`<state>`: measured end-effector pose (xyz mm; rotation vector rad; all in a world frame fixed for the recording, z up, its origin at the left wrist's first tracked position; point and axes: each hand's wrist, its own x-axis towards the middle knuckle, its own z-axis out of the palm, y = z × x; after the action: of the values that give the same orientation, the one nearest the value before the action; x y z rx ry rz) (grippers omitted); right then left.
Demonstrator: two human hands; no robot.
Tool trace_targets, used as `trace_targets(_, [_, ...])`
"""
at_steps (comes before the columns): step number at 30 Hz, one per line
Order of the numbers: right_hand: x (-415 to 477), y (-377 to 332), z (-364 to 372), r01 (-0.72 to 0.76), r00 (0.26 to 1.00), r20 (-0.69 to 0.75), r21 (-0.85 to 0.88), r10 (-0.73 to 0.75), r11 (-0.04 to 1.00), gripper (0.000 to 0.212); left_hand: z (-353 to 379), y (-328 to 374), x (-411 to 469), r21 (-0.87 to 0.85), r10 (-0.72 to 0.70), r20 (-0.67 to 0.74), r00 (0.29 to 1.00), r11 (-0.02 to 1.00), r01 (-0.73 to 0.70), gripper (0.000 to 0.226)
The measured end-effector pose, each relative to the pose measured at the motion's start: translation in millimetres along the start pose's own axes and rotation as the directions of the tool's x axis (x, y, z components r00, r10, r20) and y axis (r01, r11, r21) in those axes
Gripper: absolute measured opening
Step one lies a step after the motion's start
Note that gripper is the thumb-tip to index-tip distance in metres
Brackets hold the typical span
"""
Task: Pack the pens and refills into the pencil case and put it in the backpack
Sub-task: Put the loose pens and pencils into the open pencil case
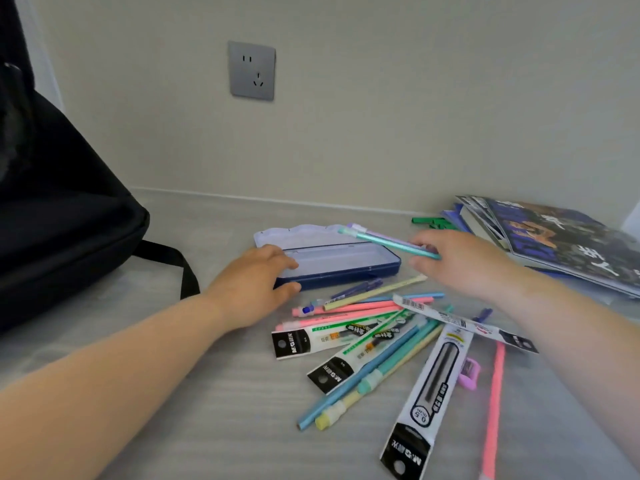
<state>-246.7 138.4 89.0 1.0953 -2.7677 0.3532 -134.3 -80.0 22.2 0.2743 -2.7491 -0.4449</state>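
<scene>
Left hand (254, 289) lies spread, grip loose on the open blue pencil case (341, 263) at centre frame; right hand (464, 263) pinches two pens (388, 239) above it. Three refill packets (426, 393) lie lower right.

Grey wall socket (251, 70) sat on pale wall (415, 98), above light wood-grain counter (214, 393). Stack of magazines (554, 237) lay at right rear of counter, fanned, dark blue covers (print too blurred to read). Green strips (433, 222) lay just left of stack, near wall. Small pink sharpener (470, 373) rested on counter, toward right.
</scene>
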Motion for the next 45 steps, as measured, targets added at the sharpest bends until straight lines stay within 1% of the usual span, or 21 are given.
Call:
trace_targets(2, [13,-2,4,0.03,1.0,0.002,-0.053,-0.03,0.998,0.017,6,-6,2,0.0,0.004,-0.005,1.0,1.0,-0.004,0.03])
trace_targets(5, [33,-8,17,0.073,0.997,0.02,-0.127,-0.071,0.989,0.022,9,-14,2,-0.103,-0.01,-0.068,0.998,0.995,0.003,0.014])
trace_targets(7, [46,-13,27,0.093,0.995,0.047,-0.169,-0.086,0.981,0.029,10,-17,1,-0.135,0.024,-0.107,0.994,0.99,-0.038,0.028])
trace_targets(9, [58,-17,38,0.12,0.991,0.083,-0.157,-0.108,0.98,0.035,8,-19,-1,-0.194,0.04,-0.147,0.988,0.979,-0.069,0.036])
trace_targets(11, [67,-21,48,0.173,0.98,0.121,-0.125,-0.158,0.977,0.035,7,-20,0,-0.237,0.026,-0.188,0.982,0.969,-0.072,0.036])
trace_targets(15, [79,-30,62,0.25,0.954,0.181,-0.03,-0.24,0.968,0.032,6,-20,5,-0.266,-0.034,-0.292,0.956,0.963,-0.047,0.017])
trace_targets(16, [81,-32,65,0.254,0.949,0.194,-0.003,-0.248,0.967,0.031,8,-21,7,-0.271,-0.064,-0.271,0.961,0.963,-0.012,0.029])
trace_targets(17, [82,-34,68,0.258,0.943,0.207,0.034,-0.259,0.966,0.03,9,-22,8,-0.279,-0.096,-0.226,0.969,0.96,0.03,0.044])
trace_targets(18, [84,-36,70,0.262,0.937,0.219,0.079,-0.273,0.962,0.03,10,-23,8,-0.292,-0.123,-0.169,0.978,0.954,0.069,0.054])
trace_targets(20, [85,-43,75,0.274,0.918,0.252,0.149,-0.305,0.95,0.03,10,-24,8,-0.318,-0.14,-0.099,0.985,0.943,0.102,0.06])
trace_targets(24, [87,-53,81,0.282,0.884,0.32,0.212,-0.339,0.936,0.032,12,-28,10,-0.284,-0.098,-0.077,0.992,0.956,0.072,0.055])
trace_targets(27, [88,-55,80,0.285,0.887,0.311,0.211,-0.34,0.935,0.031,12,-29,12,-0.296,-0.08,-0.063,0.995,0.953,0.058,0.047])
trace_targets(29, [89,-55,79,0.283,0.905,0.287,0.145,-0.314,0.948,0.031,11,-29,13,-0.316,-0.069,-0.04,0.997,0.947,0.053,0.039])
trace_targets(32, [86,-54,74,0.296,0.929,0.236,-0.01,-0.285,0.955,0.035,9,-30,13,-0.31,-0.048,-0.012,0.999,0.95,0.042,0.031])
trace_targets(34, [81,-50,62,0.29,0.941,0.196,-0.051,-0.275,0.956,0.037,8,-29,12,-0.308,-0.034,-0.004,0.999,0.951,0.031,0.029])
trace_targets(37, [61,-38,33,0.282,0.95,0.153,-0.038,-0.273,0.959,0.035,8,-27,9,-0.267,-0.003,-0.016,1.0,0.964,-0.001,0.029])
trace_targets(41, [6,-10,-5,0.261,0.961,0.103,-0.018,-0.257,0.965,0.03,5,-22,4,-0.193,0.015,-0.042,0.999,0.981,-0.023,0.034])
trace_targets(43, [-29,7,-18,0.231,0.968,0.1,-0.014,-0.229,0.973,0.026,5,-15,0,-0.156,0.058,-0.043,0.997,0.986,-0.064,0.035])
trace_targets(45, [-61,24,-26,0.192,0.977,0.102,-0.019,-0.189,0.981,0.021,7,-5,-5,-0.098,0.137,-0.027,0.99,0.985,-0.139,0.034])
